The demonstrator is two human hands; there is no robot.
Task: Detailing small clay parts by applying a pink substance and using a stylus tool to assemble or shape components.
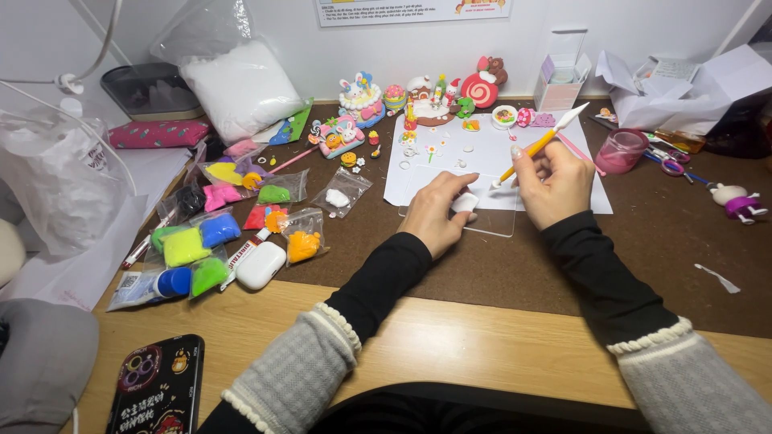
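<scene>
My left hand (434,213) rests on a clear acrylic board (494,217) and pinches a small lump of white clay (465,202) against it. My right hand (553,183) grips a yellow sculpting tool with white tips (540,143), slanted up to the right, its lower tip just right of the clay. Under the board lies a white paper sheet (490,153) with small clay pieces on it.
Bags of coloured clay (217,233) lie at left with a white earbud case (260,265). Finished clay figures (418,100) line the back. A pink cup (621,149) stands right of the paper, a phone (157,390) near the front left edge.
</scene>
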